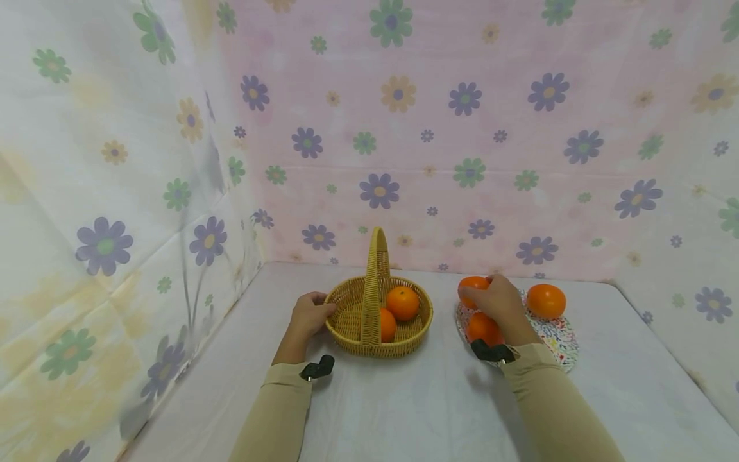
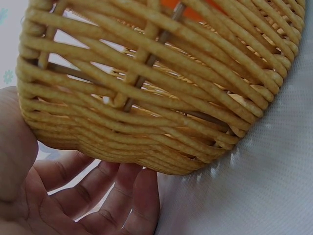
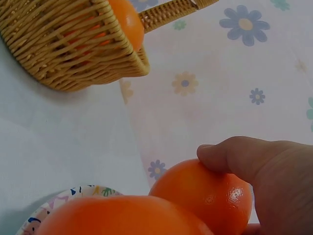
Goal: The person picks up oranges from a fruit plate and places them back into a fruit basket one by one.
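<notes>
My left hand (image 1: 310,314) grips the left rim of a wicker basket (image 1: 348,344), its thumb at the edge and its fingers curled against the outside of the weave in the left wrist view. Inside the basket, right of its tall handle (image 1: 370,301), lie two oranges (image 1: 403,303). Over at the right, my right hand (image 1: 503,307) holds another orange (image 1: 471,292) between thumb and fingers at the far left of a speckled plate (image 1: 562,340). A nearer orange (image 1: 482,328) sits just below that hand, and one more orange (image 1: 546,301) lies on the plate's right side.
A white cloth (image 1: 404,410) covers the table. Flower-printed fabric (image 1: 433,128) hangs behind it and along both sides. The basket handle arches high over the basket's middle, and a stretch of cloth separates basket and plate.
</notes>
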The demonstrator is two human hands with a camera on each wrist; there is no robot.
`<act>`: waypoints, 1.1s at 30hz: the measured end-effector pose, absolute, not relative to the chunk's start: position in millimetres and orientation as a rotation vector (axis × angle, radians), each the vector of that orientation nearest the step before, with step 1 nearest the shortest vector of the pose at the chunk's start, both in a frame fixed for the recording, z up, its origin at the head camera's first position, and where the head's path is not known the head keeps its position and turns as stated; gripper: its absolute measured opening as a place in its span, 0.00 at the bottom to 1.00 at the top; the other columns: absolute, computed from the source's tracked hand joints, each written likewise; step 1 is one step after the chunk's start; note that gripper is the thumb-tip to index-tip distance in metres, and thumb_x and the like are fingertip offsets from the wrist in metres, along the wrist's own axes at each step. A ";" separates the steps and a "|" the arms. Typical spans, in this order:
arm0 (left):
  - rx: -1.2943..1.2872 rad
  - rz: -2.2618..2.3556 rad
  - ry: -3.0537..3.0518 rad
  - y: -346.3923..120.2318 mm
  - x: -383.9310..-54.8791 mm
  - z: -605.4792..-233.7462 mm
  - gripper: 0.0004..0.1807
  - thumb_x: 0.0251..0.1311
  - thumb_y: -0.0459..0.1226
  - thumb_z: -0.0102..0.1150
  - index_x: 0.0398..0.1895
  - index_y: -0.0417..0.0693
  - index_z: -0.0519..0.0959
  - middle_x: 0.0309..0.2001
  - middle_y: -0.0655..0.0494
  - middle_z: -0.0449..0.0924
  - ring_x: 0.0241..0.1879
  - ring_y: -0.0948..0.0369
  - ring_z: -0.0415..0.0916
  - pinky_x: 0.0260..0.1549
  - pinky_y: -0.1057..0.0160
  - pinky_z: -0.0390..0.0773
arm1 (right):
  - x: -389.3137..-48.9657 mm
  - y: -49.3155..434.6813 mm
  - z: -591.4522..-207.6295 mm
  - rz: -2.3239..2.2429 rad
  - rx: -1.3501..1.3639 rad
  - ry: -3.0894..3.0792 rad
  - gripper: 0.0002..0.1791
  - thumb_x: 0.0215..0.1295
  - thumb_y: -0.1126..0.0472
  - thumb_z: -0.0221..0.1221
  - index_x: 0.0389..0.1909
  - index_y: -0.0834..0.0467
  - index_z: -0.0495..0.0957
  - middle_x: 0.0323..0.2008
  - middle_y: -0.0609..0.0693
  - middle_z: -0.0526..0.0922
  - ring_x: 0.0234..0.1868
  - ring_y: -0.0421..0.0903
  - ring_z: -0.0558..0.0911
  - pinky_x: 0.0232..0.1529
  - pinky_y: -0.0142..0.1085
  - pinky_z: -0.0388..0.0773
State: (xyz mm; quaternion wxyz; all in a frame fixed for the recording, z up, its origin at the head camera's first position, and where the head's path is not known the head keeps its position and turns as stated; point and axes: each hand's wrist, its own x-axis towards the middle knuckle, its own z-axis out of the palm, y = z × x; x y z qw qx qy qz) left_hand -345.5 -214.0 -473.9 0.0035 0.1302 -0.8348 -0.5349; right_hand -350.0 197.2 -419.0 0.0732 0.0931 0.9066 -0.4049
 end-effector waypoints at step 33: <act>0.416 -1.672 -2.634 -215.3 -346.3 -474.0 0.23 0.64 0.40 0.65 0.61 0.42 0.79 0.54 0.42 0.82 0.47 0.52 0.83 0.43 0.59 0.87 | -321.9 177.7 -408.9 -1.419 0.159 2.852 0.55 0.57 0.35 0.71 0.77 0.57 0.56 0.74 0.62 0.66 0.65 0.62 0.73 0.66 0.64 0.72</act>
